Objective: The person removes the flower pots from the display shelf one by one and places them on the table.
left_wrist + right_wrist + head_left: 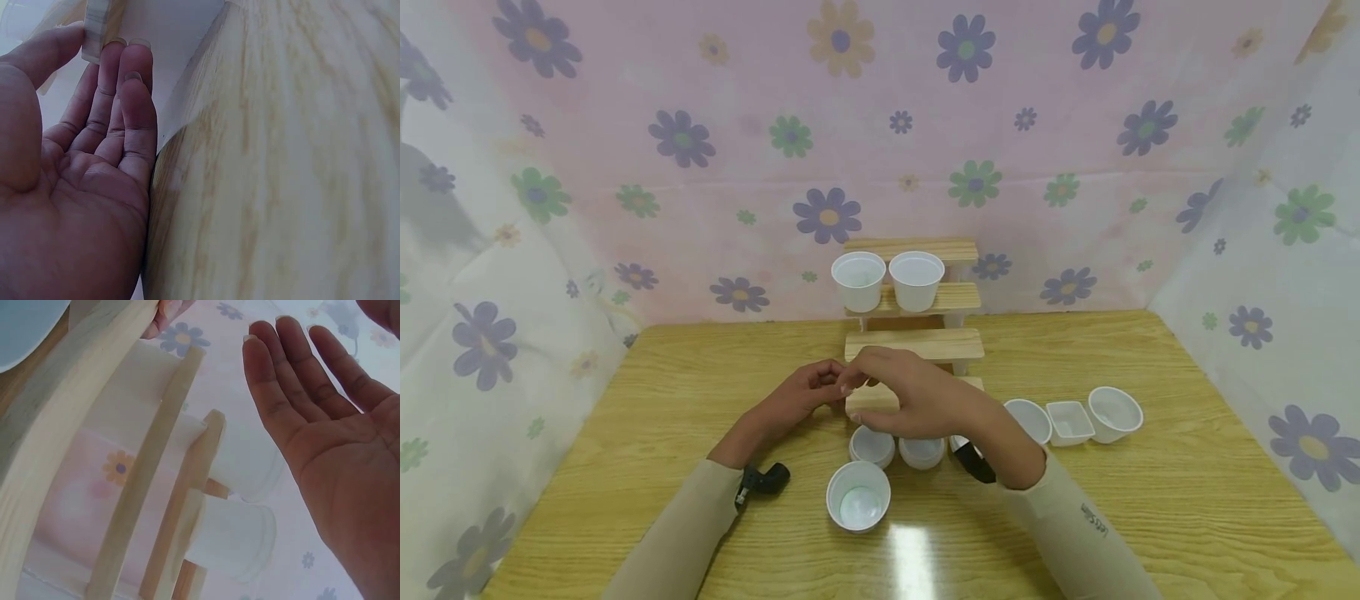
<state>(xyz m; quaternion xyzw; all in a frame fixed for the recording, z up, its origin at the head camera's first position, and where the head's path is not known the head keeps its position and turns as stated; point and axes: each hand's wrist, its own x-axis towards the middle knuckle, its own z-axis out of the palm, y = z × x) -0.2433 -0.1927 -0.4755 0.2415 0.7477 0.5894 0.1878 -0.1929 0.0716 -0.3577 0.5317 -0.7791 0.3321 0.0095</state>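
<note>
Wooden stand [955, 343], 4 stepped slats, upright towards the far side of the wood-grain surface [1187, 500], before a floral backdrop [880, 125]. Left hand [801, 396], at the stand's left side; thumb and fingers in a pinch on the end of the lowest slat. Right hand [917, 392], over the lower slats, near the left fingertips; fingers released, extended, apart from the wood in the right wrist view. White cups [859, 287], 2, upright side by side on the 2nd slat from the top. Small white bowls [872, 448], 2, side by side just in front of the lowest slat; beside these, 1 container, mostly hidden behind the right wrist. Deep white tub [858, 508], 1, mouth up, nearer the viewer. To the right of the stand, in a row: 1 round bowl [1028, 422], 1 squarish dish [1071, 422], 1 flared cup [1115, 414]. Black wrist cameras [767, 480], 2, below beige hands' cuffs; beige sleeves [681, 533], 2, dark lettering on the right.
</note>
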